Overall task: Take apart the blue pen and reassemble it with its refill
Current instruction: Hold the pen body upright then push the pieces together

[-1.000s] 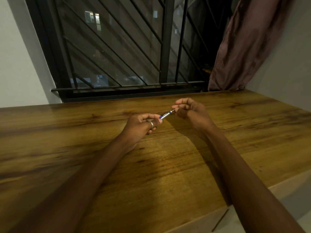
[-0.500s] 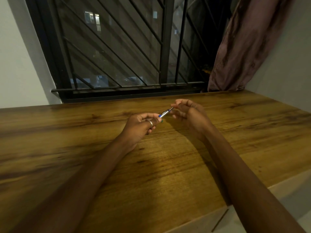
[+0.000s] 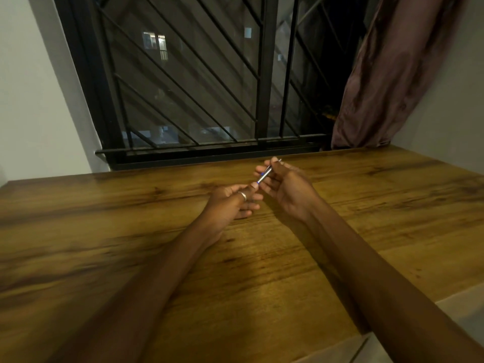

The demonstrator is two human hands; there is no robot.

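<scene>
A thin silver pen with blue accents [image 3: 265,175] is held slanted above the wooden table [image 3: 131,244], its far end pointing up and to the right. My left hand [image 3: 230,203], with a ring on one finger, pinches the pen's lower end between thumb and finger. My right hand [image 3: 285,184] is turned palm-up, and its fingertips grip the pen's upper part. The fingers hide most of the pen, so I cannot tell whether it is in one piece. No separate refill shows.
A barred window [image 3: 209,87] stands just past the table's far edge. A brown curtain [image 3: 387,74] hangs at the right, and the wall closes in beside it. The table's near edge runs across the bottom right.
My right hand has rolled from knuckles-up to palm-up and opened out, and the pen now tilts more steeply. The left hand has kept its pinch on the lower end.
</scene>
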